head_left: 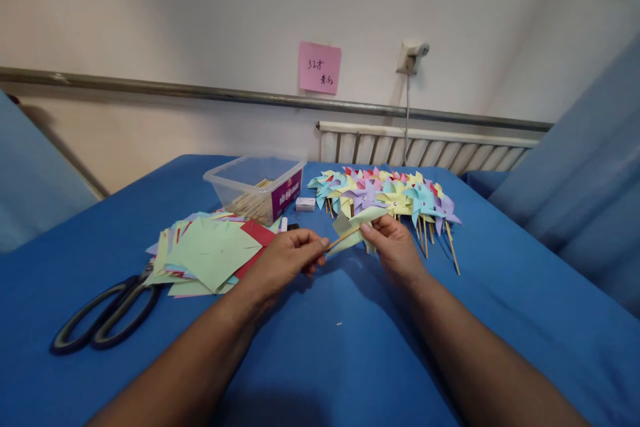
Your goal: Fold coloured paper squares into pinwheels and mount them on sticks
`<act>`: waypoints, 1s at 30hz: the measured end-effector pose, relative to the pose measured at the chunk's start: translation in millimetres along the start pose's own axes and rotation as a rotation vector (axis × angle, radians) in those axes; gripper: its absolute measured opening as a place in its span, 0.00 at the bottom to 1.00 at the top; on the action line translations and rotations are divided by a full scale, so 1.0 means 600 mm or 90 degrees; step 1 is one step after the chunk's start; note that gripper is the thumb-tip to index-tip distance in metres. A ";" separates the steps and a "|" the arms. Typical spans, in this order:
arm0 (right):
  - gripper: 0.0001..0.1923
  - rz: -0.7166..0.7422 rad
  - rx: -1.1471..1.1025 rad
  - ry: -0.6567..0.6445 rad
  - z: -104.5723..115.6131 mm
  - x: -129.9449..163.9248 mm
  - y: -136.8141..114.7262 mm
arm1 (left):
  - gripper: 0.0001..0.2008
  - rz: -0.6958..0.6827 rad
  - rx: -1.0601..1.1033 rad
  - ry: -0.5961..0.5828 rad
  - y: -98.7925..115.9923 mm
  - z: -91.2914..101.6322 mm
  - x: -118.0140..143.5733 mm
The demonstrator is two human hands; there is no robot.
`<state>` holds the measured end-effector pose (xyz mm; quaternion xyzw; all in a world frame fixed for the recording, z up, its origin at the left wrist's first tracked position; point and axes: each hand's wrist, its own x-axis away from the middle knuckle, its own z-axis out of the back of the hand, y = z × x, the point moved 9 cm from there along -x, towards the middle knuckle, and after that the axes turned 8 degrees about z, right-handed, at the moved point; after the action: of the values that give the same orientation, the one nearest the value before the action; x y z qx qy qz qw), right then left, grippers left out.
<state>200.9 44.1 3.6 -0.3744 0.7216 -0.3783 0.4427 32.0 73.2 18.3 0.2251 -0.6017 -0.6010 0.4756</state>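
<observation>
Head view, looking down at our 2 bare hands over a blue cloth (340, 347). Our left hand (287, 255) is closed in a pinch around the near end of a thin wooden stick (344, 238), which runs up and right towards the other hand. Our right hand (395, 247) is curled, thumb and fingertips gripping a pale green folded paper piece (356, 221) at the stick's far end, so both hands meet just apart from each other. Just beyond the right hand lies a heap of finished paper pinwheels (385, 197) on sticks. Left of the left hand sits a stack of coloured paper squares (210, 250), and further left a pair of black scissors (107, 313). Beyond the left hand stands a clear plastic box (257, 187), with a small white box (305, 203) beside it.
</observation>
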 end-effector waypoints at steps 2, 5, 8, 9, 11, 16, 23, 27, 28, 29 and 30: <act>0.13 0.005 -0.004 -0.010 -0.001 -0.002 -0.003 | 0.17 0.001 0.003 -0.009 -0.001 -0.001 -0.001; 0.13 -0.001 -0.008 -0.026 -0.002 -0.002 -0.004 | 0.17 0.019 0.013 -0.057 -0.009 -0.010 -0.001; 0.12 -0.005 -0.019 -0.041 -0.006 0.000 -0.003 | 0.15 0.030 0.025 -0.113 -0.016 -0.022 0.001; 0.11 -0.005 -0.022 -0.043 -0.006 0.000 -0.003 | 0.15 0.031 0.029 -0.124 -0.017 -0.024 0.002; 0.10 -0.004 -0.024 -0.043 -0.006 0.001 0.000 | 0.14 0.033 0.040 -0.132 -0.018 -0.027 0.003; 0.11 -0.007 -0.016 -0.017 -0.005 0.000 0.004 | 0.14 0.045 0.063 -0.121 -0.021 -0.030 0.004; 0.16 -0.008 0.001 0.095 0.018 0.001 0.005 | 0.15 0.024 0.071 -0.051 -0.019 -0.026 0.001; 0.16 -0.040 0.008 0.140 0.028 0.008 0.016 | 0.13 -0.010 0.051 0.006 -0.017 -0.017 -0.005; 0.15 -0.049 -0.004 0.124 0.023 0.010 0.017 | 0.13 -0.021 0.038 0.019 -0.017 -0.015 -0.006; 0.15 -0.056 -0.024 0.102 0.016 0.011 0.018 | 0.12 -0.035 0.019 0.031 -0.015 -0.013 -0.007; 0.15 -0.060 -0.048 0.078 0.007 0.013 0.017 | 0.12 -0.050 -0.003 0.045 -0.014 -0.011 -0.008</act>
<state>200.2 40.8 -9.6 -0.4006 0.7426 -0.3935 0.3650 37.0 72.2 8.1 0.2684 -0.5739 -0.6124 0.4729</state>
